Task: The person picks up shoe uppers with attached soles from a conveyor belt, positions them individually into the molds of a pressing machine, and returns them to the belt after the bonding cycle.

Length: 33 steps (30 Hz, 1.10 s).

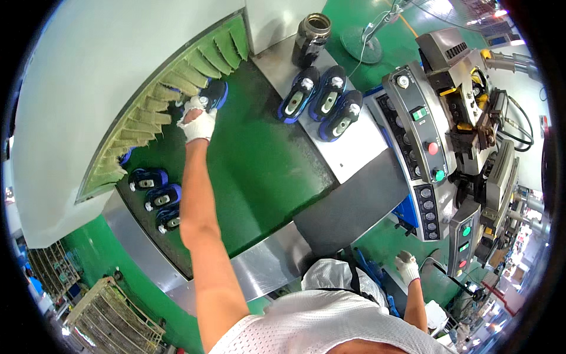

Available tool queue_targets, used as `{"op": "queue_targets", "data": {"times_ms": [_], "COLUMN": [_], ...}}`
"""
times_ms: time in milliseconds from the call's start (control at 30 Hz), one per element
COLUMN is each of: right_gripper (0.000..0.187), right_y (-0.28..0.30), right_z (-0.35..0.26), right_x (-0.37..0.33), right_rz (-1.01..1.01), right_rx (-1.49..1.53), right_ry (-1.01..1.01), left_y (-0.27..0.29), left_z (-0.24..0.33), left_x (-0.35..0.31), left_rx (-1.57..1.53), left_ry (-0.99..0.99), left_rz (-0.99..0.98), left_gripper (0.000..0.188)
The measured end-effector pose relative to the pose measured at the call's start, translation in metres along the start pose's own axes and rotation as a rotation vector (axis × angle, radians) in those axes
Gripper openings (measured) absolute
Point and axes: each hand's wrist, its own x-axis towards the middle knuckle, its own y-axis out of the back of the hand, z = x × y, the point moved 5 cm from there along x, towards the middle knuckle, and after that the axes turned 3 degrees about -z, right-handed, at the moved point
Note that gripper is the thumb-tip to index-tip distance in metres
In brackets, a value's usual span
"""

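My left hand (pixel 198 124), in a white glove with bare skin showing at the thumb side, reaches across the green belt (pixel 259 165). Its fingers close on a dark blue and black shoe (pixel 217 93) beside the fabric-strip curtain (pixel 153 100). The grip itself is partly hidden by the glove. Low on the right, away from the belt, hangs my gloved right hand (pixel 407 267); its fingers are loosely bent and hold nothing that I can see. Several similar shoes (pixel 163 197) with white stuffing lie at the belt's left edge, some partly under my left arm.
Three more shoes (pixel 326 100) stand on the metal ledge beyond the belt, next to a dark metal canister (pixel 311 38). A machine with buttons and gauges (pixel 427 130) rises on the right. A dark grey mat (pixel 354 200) covers the near ledge. A slatted rack (pixel 112 315) stands lower left.
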Motion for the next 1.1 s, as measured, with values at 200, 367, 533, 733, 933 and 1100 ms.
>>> {"op": "queue_targets", "data": {"times_ms": [200,367,533,733,933,1100], "right_gripper": [0.062,0.064,0.058,0.067,0.017,0.051], "right_y": [-0.035,-0.034,-0.016,-0.008,0.106,0.224], "right_z": [-0.045,-0.201,-0.262,-0.282,-0.250,-0.200], "right_x": [0.027,-0.056,-0.106,-0.140,-0.103,-0.080], "right_rz": [-0.066,-0.216,-0.458,-1.297,-0.908,-0.917], "right_rx": [-0.039,0.137,0.467,1.241,1.273,1.546], "right_ry": [0.288,0.541,0.696,0.653,0.732,0.677], "left_y": [0.004,0.008,0.079,0.093,0.124,0.127], "left_z": [0.036,0.067,0.178,0.284,0.475,0.610], "left_x": [-0.126,-0.263,-0.382,-0.382,-0.391,-0.384], "left_rx": [-0.021,-0.235,-1.001,-1.482,-1.898,-1.627], "left_ry": [-0.081,0.031,0.093,-0.309,-0.337,-0.698], "left_rz": [-0.039,-0.227,-0.362,-0.479,-0.516,-0.799], "left_gripper": [0.046,0.049,0.048,0.074,0.078,0.083]}}
